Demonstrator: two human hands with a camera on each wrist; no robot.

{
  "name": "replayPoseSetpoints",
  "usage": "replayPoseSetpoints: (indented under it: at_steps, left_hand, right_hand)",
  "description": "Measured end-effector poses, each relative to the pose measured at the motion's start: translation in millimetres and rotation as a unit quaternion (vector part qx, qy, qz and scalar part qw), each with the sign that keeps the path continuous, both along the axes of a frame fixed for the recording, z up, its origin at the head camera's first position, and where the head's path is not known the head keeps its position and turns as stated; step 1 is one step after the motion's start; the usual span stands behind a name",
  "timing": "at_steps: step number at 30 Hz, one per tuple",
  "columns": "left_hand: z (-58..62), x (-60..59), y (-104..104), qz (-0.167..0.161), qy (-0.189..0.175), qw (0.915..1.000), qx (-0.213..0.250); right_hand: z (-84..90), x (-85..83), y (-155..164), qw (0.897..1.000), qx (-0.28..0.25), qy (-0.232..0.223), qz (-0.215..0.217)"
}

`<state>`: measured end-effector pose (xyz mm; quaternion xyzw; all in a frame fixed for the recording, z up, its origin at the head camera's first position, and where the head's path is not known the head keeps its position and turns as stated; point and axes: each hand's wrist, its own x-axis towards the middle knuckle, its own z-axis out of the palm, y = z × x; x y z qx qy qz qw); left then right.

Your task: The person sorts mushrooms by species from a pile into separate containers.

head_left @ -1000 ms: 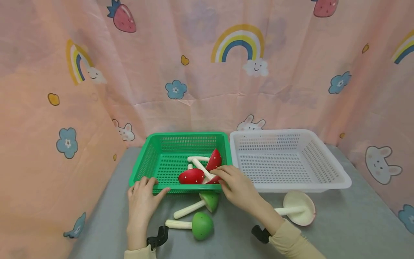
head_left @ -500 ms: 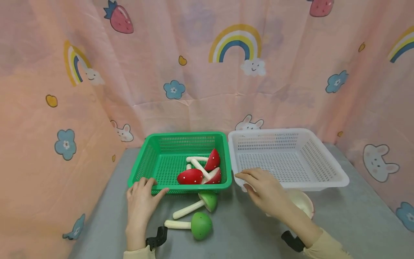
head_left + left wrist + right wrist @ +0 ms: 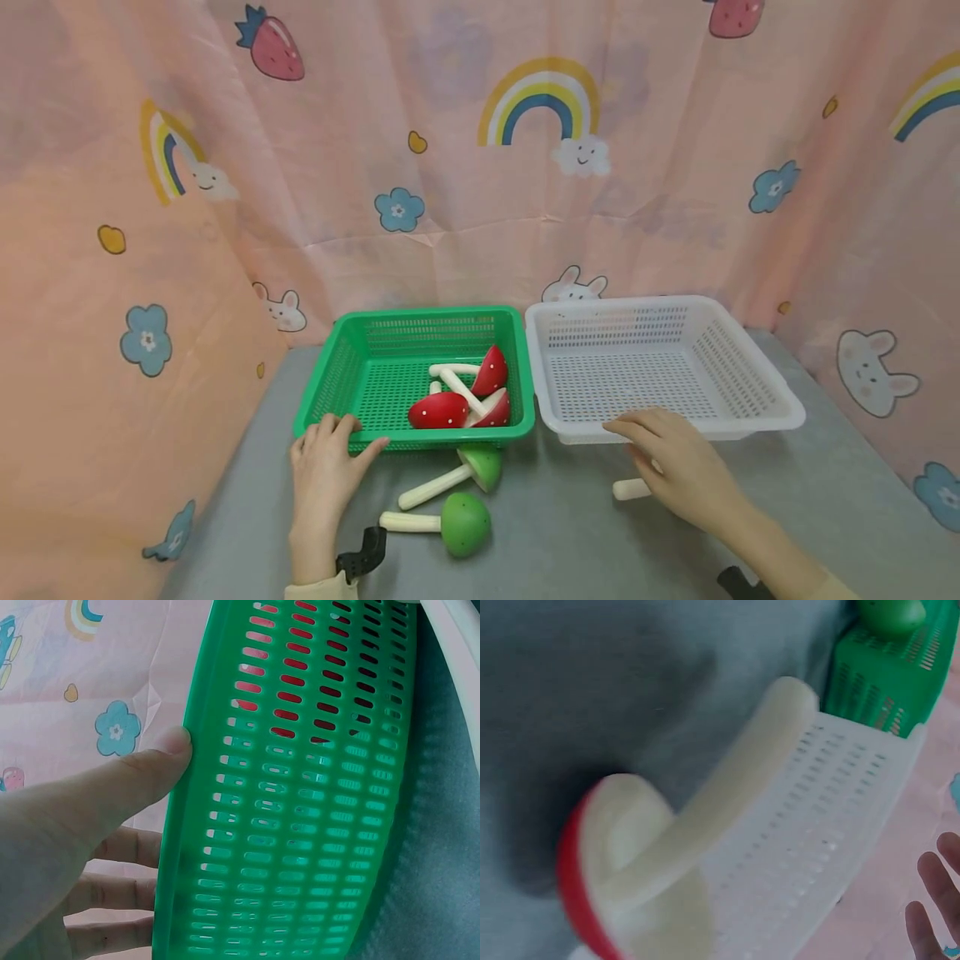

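Note:
At the near left corner of the green basket (image 3: pixel 450 435), my left hand (image 3: pixel 326 479) holds the rim, fingers over it and thumb on the near side. Several red toy mushrooms (image 3: pixel 438 411) with white dots and pale stems lie in that basket. My right hand (image 3: pixel 682 471), fingers loosely bent and holding nothing, hovers over a toy mushroom whose stem (image 3: pixel 630 489) sticks out beneath it. The right wrist view shows this mushroom's red-edged cap (image 3: pixel 574 877) and cream underside; there the fingers (image 3: pixel 937 889) appear apart from it.
A white basket (image 3: pixel 660 432) stands right beside the green one. Two green toy mushrooms (image 3: pixel 465 523) lie on the grey table (image 3: pixel 555 533) in front of the green basket. A pink printed curtain (image 3: pixel 450 267) hangs close behind and at both sides.
My right hand has left the red mushrooms in the green basket and moved right, to above the mushroom before the white basket. My left hand stays on the rim.

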<state>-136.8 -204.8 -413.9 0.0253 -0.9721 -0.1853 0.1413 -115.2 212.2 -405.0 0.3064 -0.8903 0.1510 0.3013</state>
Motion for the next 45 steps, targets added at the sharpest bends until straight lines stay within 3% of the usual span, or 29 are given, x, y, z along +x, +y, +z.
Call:
replayPoseSetpoints:
  at_steps: [10, 18, 27, 34, 45]
  left_hand:
    - [0.7, 0.6, -0.7, -0.002, 0.004, 1.0000, 0.000]
    - [-0.3, 0.0, -0.4, 0.000, 0.006, 1.0000, -0.001]
    - [-0.3, 0.1, -0.2, 0.000, 0.002, 1.0000, -0.001]
    - [-1.0, 0.5, 0.0, -0.001, 0.006, 1.0000, -0.005]
    - [-1.6, -0.7, -0.6, 0.002, 0.006, 1.0000, -0.007]
  right_hand:
    - [-27.7, 9.3, 26.7, 1.000, 0.015, -0.001, -0.006]
    - [-47.7, 7.8, 37.1, 0.999, 0.015, 0.021, 0.042]
    - [-57.3, 6.8, 42.6, 0.996, 0.035, 0.032, 0.074]
    - [-65.8, 8.5, 45.5, 0.998, 0.042, 0.012, 0.052]
    - [-64.0, 7.6, 42.2, 0.997, 0.072, -0.026, 0.021]
